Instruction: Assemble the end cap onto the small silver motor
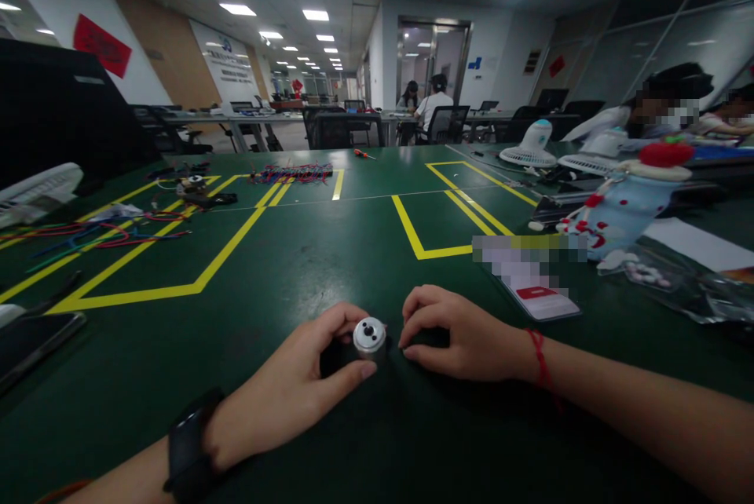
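Note:
My left hand is closed around a small silver metal cylinder, which looks like a small DC motor. Its round end, with a dark centre and small holes, faces up. Thumb and fingers grip it from opposite sides, just above or on the green table. Just right of the motor, apart from it, is my right hand. Its fingers are curled, with thumb and index tips brought together on the tabletop; whether something tiny sits between them is hidden.
A phone lies beyond my right hand, near a light-blue bottle and a clear plastic bag. Loose wires spread at left, beside another dark phone. Farther off are a wire bundle, a screwdriver and white fans. Co-workers sit beyond.

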A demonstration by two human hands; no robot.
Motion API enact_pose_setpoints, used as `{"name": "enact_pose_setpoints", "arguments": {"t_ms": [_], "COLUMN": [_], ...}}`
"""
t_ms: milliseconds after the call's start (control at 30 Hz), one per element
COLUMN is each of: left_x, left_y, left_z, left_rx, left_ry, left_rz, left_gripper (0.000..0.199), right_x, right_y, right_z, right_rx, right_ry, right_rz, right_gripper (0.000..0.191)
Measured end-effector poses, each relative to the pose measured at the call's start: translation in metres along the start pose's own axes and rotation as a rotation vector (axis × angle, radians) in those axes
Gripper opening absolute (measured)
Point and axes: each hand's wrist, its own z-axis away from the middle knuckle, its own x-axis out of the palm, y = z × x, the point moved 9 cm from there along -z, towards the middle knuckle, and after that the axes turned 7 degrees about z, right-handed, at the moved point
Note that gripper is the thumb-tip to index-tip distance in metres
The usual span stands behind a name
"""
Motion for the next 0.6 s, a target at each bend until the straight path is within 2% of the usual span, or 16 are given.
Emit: {"name": "enact_pose_setpoints", "arguments": {"t_ms": [133,267,367,433,533,600], "left_x": [-0.001,-0.002,-0.002,-0.002,-0.002,-0.002], "left_y": [0.0,0.001,0.002,0.002,0.0,-0.001], "left_z": [0.0,0.001,0.001,0.001,0.0,0.0], "left_rx": [-0.002,0.0,0.007,0.006,0.001,-0.002], "left_ry": [0.003,0.024,0.028,0.026,0.021,0.019], "left_rz": [-0.035,-0.055,-0.053,-0.051,-0.037,-0.021], "left_gripper": [0.022,0.025,0.029,0.031,0.03,0.028], "right_x": [-0.009,-0.016,-0.014,-0.013,-0.016,-0.015], "right_y": [0.011,0.055,0.076,0.077,0.065,0.05], "right_z": [-0.001,0.003,0.005,0.004,0.003,0.001], "right_rx": [0.092,0.375,0.483,0.486,0.452,0.373], "right_ry": [0.047,0.231,0.341,0.334,0.255,0.175], "right_rz": [-0.203,-0.625,-0.85,-0.84,-0.654,-0.522], "right_gripper": [0.019,0.021,0.02,0.02,0.019,0.016]}}
